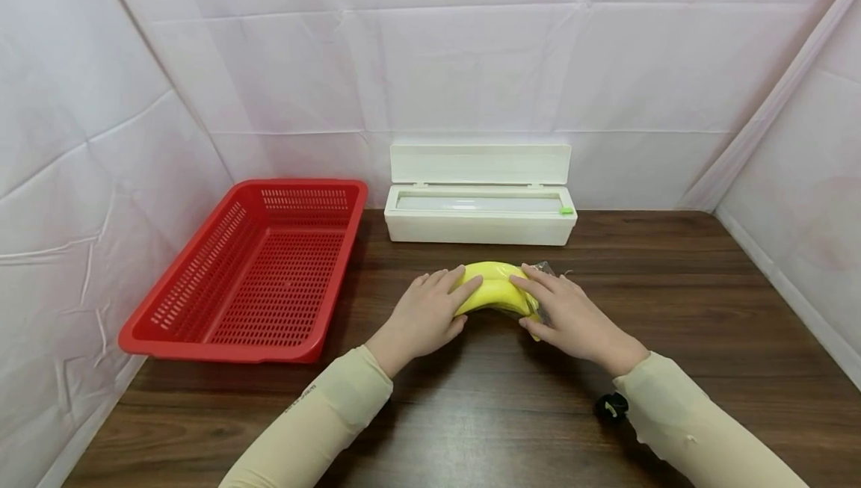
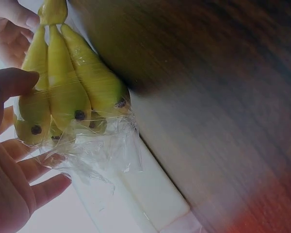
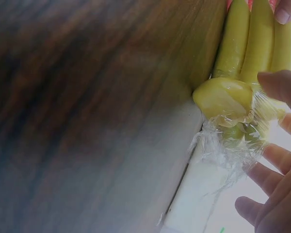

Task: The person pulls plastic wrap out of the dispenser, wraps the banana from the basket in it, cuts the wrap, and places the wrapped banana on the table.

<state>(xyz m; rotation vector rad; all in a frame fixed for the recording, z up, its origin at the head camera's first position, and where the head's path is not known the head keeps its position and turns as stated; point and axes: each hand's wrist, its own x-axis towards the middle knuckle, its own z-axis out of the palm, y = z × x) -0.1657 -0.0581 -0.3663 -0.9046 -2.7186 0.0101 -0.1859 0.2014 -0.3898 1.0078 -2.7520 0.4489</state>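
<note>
A bunch of yellow bananas (image 1: 494,290), wrapped in clear plastic film, lies in front of me on the wooden table. My left hand (image 1: 427,312) rests at its left end, fingers spread over the dark tips seen in the left wrist view. At the stem end, my right hand (image 1: 572,316) touches the bunch with extended fingers over its top and the thumb on the near side. Loose, crumpled film (image 2: 106,150) hangs from the tip end; more film (image 3: 228,145) bunches beside the stem, near the right fingers. Part of the bunch is hidden under both hands.
Behind the bananas stands a white film dispenser box (image 1: 480,226), its lid (image 1: 480,164) raised and a green slider (image 1: 566,211) at its right end. A red plastic basket (image 1: 323,301) sits to the left. White cloth (image 1: 464,69) encloses the table's (image 1: 673,279) back and sides.
</note>
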